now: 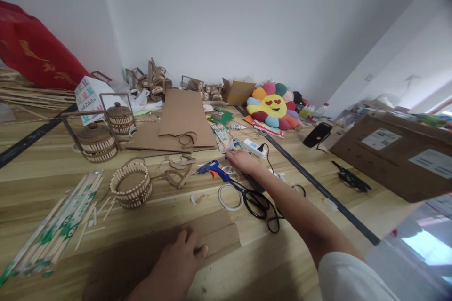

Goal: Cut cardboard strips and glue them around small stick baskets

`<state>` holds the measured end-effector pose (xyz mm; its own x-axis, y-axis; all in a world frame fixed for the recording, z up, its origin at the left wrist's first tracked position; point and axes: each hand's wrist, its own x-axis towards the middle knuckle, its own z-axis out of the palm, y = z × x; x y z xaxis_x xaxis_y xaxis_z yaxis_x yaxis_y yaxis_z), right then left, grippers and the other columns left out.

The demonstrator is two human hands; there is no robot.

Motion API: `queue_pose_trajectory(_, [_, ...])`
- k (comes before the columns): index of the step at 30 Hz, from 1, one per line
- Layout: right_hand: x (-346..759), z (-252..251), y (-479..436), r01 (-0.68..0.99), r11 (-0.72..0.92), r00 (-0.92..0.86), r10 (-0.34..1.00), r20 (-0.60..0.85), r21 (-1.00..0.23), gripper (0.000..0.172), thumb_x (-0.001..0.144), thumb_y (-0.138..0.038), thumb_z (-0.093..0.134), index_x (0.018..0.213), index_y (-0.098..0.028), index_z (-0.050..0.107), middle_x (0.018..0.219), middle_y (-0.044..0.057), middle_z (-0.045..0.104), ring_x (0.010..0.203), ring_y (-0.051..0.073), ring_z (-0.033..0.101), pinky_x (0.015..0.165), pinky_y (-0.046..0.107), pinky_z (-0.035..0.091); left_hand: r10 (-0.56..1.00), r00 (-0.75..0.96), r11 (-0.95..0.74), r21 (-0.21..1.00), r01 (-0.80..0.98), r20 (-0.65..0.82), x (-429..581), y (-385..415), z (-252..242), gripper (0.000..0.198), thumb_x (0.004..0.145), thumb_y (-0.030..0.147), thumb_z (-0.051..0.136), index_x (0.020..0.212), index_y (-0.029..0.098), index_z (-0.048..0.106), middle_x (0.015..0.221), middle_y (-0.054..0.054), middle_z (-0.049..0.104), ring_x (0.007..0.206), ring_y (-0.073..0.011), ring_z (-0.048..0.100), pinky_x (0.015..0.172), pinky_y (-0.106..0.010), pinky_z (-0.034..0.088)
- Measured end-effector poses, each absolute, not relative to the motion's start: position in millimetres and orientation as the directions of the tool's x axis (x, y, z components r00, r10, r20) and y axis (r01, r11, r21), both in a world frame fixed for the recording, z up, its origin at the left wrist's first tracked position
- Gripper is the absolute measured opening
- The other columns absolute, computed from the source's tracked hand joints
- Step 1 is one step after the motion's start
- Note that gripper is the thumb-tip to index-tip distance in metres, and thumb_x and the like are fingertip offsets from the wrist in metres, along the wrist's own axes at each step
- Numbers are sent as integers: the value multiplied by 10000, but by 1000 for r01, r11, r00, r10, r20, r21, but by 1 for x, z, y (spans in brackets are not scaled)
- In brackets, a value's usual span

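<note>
So, on the left, my left hand [181, 262] rests with loosely bent fingers over the cardboard strip [221, 234] lying flat on the table [165, 212], not clamped on it. My right hand [240, 161] is stretched past the blue glue gun [213, 166], knuckles up near the power strip [254, 147]; can't tell if it's gripping anything. Looks like a reaching step, which I'd say calls for a careful fingertip grip.

Two hands [181, 257] [241, 161] (one glue gun [214, 167])
</note>
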<state>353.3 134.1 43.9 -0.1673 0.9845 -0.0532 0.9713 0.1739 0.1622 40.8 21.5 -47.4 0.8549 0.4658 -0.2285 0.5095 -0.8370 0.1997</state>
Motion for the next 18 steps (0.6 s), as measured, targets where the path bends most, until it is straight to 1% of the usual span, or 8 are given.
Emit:
queue_pose_trajectory(3, [345,59,112,987,159,-162,981,110,38,259,1039,-213,483,1249,-133,611,1116,149,724,1015,251,692,903,378,528,487,792,-814,137,564,-368,44,20,-24,629,873,41,583,1436,321,581,1332,-204,588,1206,-410,568,793,-503,618])
queue_pose_trajectory(7, [334,72,61,980,113,-55,943,329,-162,350,1083,-254,305,1381,-156,461,1156,167,687,885,212,699,802,355,556,476,748,-789,151,595,-463,47,19,5,649,884,-11,505,1444,309,574,1381,-196,569,1249,-401,557,837,-502,615])
queue_pose_trajectory(8, [331,73,45,962,117,-12,921,390,-246,349,1088,-283,286,1365,-166,464,1112,145,683,795,187,690,749,338,566,473,746,-783,166,600,-468,46,20,10,643,885,-9,498,1442,302,576,1380,-195,568,1244,-398,559,840,-495,613])
queue_pose_trajectory(10, [323,70,13,761,255,153,822,548,-596,214,1016,-388,535,1125,-217,602,1001,74,673,704,173,660,657,319,572,471,763,-770,214,601,-443,43,20,17,625,885,0,490,1432,287,586,1374,-188,571,1240,-385,555,874,-488,594])
queue_pose_trajectory(12, [314,61,-16,557,331,294,779,554,-762,189,893,-395,730,854,-226,654,931,34,643,775,182,664,685,311,587,458,785,-763,269,588,-418,40,22,21,610,887,10,475,1424,275,592,1376,-177,574,1251,-369,540,929,-485,560])
queue_pose_trajectory(13, [310,53,-29,468,336,367,768,525,-817,198,867,-390,761,809,-225,669,919,28,626,811,188,664,711,317,597,454,790,-758,288,586,-413,38,22,22,604,889,11,467,1419,272,596,1377,-172,576,1255,-362,534,951,-487,544])
queue_pose_trajectory(16, [301,24,-60,259,322,530,741,413,-911,243,955,-468,639,956,-247,740,949,30,614,769,181,684,742,365,617,454,796,-749,313,584,-400,34,24,22,588,902,14,444,1403,272,613,1373,-164,581,1259,-347,529,986,-483,516])
queue_pose_trajectory(18, [298,4,-74,193,308,547,755,363,-931,396,992,-573,525,1120,-257,727,839,20,617,712,194,694,717,385,619,457,801,-752,313,580,-387,32,25,20,583,907,21,439,1398,280,618,1354,-155,591,1249,-335,533,992,-469,511])
